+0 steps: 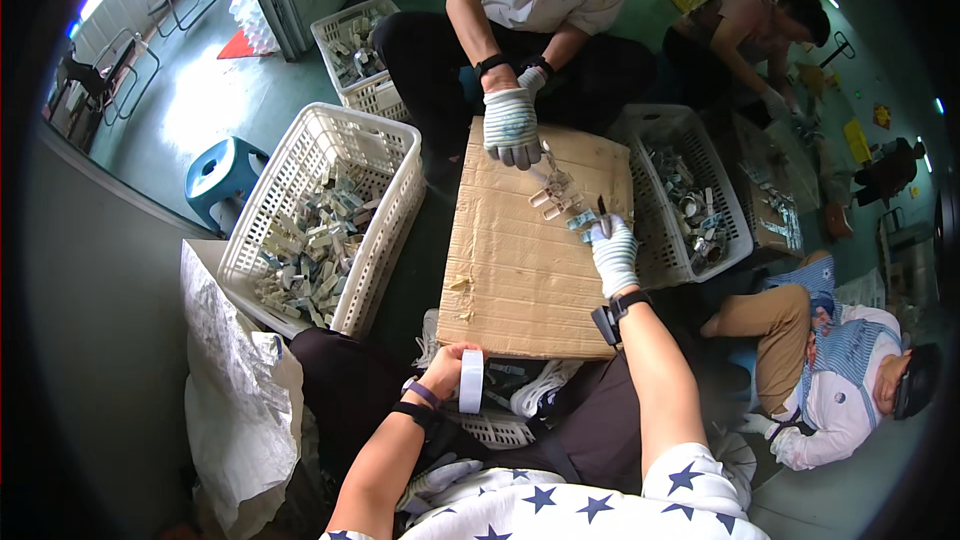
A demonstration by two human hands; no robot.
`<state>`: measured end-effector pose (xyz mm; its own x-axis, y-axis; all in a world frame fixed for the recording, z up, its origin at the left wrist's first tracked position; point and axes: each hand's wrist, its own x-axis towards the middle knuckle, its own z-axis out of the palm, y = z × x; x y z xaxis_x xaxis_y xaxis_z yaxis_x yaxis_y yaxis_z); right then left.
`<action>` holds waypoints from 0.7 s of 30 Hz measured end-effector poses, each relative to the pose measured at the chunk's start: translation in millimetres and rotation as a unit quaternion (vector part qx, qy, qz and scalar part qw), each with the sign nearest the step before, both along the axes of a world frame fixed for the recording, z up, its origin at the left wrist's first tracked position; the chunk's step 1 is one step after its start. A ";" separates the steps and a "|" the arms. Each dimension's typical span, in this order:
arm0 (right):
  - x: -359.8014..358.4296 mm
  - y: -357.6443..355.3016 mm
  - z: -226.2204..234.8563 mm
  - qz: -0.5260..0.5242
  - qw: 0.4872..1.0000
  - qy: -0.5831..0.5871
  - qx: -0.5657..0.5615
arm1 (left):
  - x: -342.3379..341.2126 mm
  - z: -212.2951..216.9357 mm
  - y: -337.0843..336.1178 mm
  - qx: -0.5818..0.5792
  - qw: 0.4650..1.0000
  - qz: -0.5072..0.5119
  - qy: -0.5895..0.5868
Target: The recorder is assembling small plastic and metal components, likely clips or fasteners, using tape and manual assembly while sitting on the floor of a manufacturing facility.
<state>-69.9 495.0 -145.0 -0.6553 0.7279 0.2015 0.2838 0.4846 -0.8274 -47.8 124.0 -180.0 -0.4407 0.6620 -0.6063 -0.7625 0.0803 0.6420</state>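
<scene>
**Gloved right hand [614, 250] busy among small parts on a brown cardboard surface [530, 290]**

The step in hand appears to be picking at or separating small parts. The right hand, in a white knitted glove, has its fingers closed around a slim, dark, pointed tool [602, 207]. Small pale blue-grey pieces [580, 222] lie by its fingertips on the cardboard's far right part; whether the fingers also grip them I cannot tell. Just beyond sits a cluster of off-white plastic pieces [553, 200], near the striped, grey-fingered glove [512, 125] of the co-worker opposite.

The bare left hand [446, 370] grips a white, ring-shaped roll [471, 382] at the cardboard's near edge, away from the parts. A white slatted plastic basket [392, 240] of mixed parts stands to the left.

The next move seems to call for steadying the pieces while keeping the tool's tip clear of the co-worker's fingers; the left hand would probably need to release the roll to help.
</scene>
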 end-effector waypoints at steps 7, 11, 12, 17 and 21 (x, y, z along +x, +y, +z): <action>25.7 -27.6 80.4 0.043 0.964 0.022 -0.260 | -1.8 2.6 -11.5 -0.023 1.000 -0.006 0.015; 26.8 -35.1 121.0 0.030 0.923 0.089 -0.373 | -1.1 -5.6 -10.9 -0.005 1.000 -0.001 0.024; 27.1 -37.3 127.9 0.031 0.924 0.094 -0.369 | -0.6 -7.6 -10.9 -0.001 1.000 -0.002 0.029; 27.5 -53.5 157.6 0.056 0.930 0.086 -0.353 | 0.2 -8.2 -12.7 -0.001 0.999 -0.006 0.048; 26.0 -68.9 172.9 0.084 0.924 0.105 -0.359 | -0.3 -12.7 -14.6 -0.004 0.998 0.002 0.055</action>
<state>-43.8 426.1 27.9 -0.7726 0.6151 -0.1576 0.0514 -0.1868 -0.9811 -48.1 109.4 -192.7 -0.5075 0.6560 -0.5587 -0.6876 0.0825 0.7214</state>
